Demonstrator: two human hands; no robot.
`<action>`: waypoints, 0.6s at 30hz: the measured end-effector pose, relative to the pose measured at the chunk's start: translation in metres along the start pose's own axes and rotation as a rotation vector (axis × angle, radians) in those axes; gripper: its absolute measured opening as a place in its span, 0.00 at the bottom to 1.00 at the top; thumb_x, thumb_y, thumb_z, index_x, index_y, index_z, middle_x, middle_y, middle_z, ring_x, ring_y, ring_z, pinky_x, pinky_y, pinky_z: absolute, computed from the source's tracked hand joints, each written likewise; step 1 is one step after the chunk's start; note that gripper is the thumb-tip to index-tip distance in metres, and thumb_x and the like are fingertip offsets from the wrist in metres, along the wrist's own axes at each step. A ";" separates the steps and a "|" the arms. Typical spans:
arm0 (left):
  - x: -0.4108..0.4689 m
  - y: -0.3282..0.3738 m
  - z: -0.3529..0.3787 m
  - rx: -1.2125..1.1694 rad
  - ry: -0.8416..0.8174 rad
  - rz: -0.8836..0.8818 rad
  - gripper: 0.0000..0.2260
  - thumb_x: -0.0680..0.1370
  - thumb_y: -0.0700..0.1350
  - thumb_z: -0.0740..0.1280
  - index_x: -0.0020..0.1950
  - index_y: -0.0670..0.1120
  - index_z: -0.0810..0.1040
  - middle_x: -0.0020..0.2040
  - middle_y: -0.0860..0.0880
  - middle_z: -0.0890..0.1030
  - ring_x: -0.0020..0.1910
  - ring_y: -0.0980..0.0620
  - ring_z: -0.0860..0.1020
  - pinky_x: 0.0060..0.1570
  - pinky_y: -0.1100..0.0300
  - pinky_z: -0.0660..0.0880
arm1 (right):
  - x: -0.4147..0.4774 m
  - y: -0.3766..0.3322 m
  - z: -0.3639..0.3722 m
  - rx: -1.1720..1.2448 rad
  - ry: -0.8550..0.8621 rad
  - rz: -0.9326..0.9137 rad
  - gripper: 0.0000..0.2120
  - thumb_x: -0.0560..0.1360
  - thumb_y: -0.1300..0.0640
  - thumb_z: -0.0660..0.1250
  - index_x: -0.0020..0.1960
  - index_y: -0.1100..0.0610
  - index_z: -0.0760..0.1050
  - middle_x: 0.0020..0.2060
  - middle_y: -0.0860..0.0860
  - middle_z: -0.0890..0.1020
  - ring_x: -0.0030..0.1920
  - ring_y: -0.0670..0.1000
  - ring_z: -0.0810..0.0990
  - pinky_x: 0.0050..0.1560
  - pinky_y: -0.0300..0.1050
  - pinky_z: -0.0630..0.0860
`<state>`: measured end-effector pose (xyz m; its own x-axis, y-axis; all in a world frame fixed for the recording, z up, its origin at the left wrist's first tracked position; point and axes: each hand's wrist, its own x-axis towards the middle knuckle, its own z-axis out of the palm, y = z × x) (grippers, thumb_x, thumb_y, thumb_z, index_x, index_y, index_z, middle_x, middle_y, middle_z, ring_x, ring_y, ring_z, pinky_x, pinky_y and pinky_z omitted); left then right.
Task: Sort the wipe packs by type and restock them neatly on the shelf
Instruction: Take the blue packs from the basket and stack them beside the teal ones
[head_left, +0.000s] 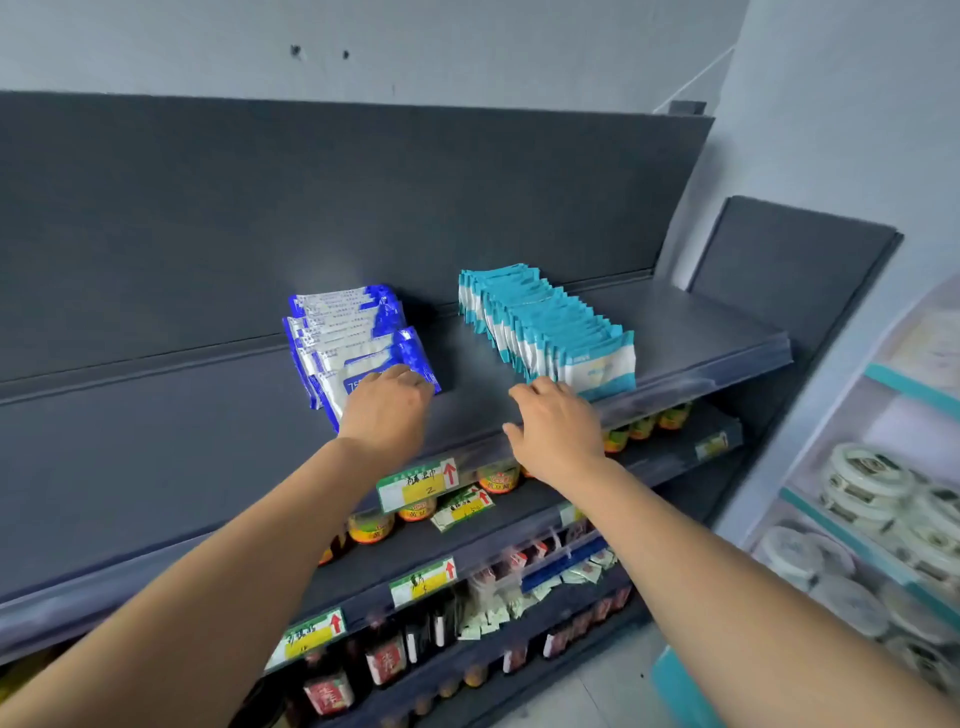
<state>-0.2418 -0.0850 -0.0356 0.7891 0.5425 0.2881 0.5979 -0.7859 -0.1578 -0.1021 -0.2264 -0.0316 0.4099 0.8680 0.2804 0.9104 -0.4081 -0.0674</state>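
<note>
Two sorted lines of wipe packs are seen on the top shelf (701, 332). The teal row (545, 322) is taken as the landmark. It runs from the back panel towards the shelf's front lip, with its packs stood on edge and leaning on one another. The blue packs (337, 327) are set well to the left of the teal row and are kept less neatly, being fanned and tilted rather than squared.

The front blue pack (382, 361), at the near end of that left-hand line, is grasped by the left hand (387, 410), whose fingers are curled over its upper edge. The right hand (558, 431) is held released, fingers spread and fairly straight, just in front of the teal row's near end. Whether the front teal pack (602, 366) is touched by its fingertips cannot be told.

The packs are judged to be light, soft film pouches with yielding contents. They are likely to bend if pinched at one corner, and the glossy wrap is expected to slide against its neighbours. A hold across the top edge, or flat on both broad faces, is thought better than one on the crimped end seals. Breakage is not expected, but a leaning line could be toppled by a single push. The blue packs would therefore best be squared by being pressed together from the front with a flat palm.
</note>
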 end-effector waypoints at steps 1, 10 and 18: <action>-0.004 0.007 -0.002 -0.004 -0.006 0.040 0.11 0.75 0.41 0.62 0.57 0.48 0.76 0.57 0.51 0.78 0.61 0.49 0.72 0.57 0.56 0.69 | -0.014 0.003 -0.002 -0.011 0.000 0.035 0.19 0.79 0.48 0.62 0.67 0.54 0.69 0.62 0.53 0.74 0.62 0.56 0.72 0.56 0.50 0.72; -0.040 0.111 -0.010 -0.078 -0.028 0.386 0.11 0.77 0.45 0.63 0.58 0.48 0.76 0.58 0.49 0.77 0.62 0.47 0.71 0.57 0.54 0.69 | -0.161 0.055 -0.024 -0.157 -0.116 0.387 0.20 0.77 0.47 0.64 0.66 0.54 0.70 0.60 0.54 0.75 0.62 0.57 0.72 0.56 0.50 0.72; -0.100 0.247 -0.021 -0.126 -0.067 0.678 0.11 0.78 0.46 0.61 0.59 0.47 0.75 0.60 0.49 0.76 0.63 0.48 0.70 0.57 0.54 0.68 | -0.320 0.105 -0.046 -0.179 -0.187 0.689 0.18 0.77 0.48 0.63 0.64 0.54 0.71 0.59 0.54 0.75 0.60 0.57 0.74 0.54 0.49 0.72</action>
<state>-0.1759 -0.3398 -0.0831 0.9922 -0.0669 0.1047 -0.0484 -0.9842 -0.1703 -0.1401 -0.5604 -0.0847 0.9030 0.4251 0.0622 0.4263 -0.9046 -0.0073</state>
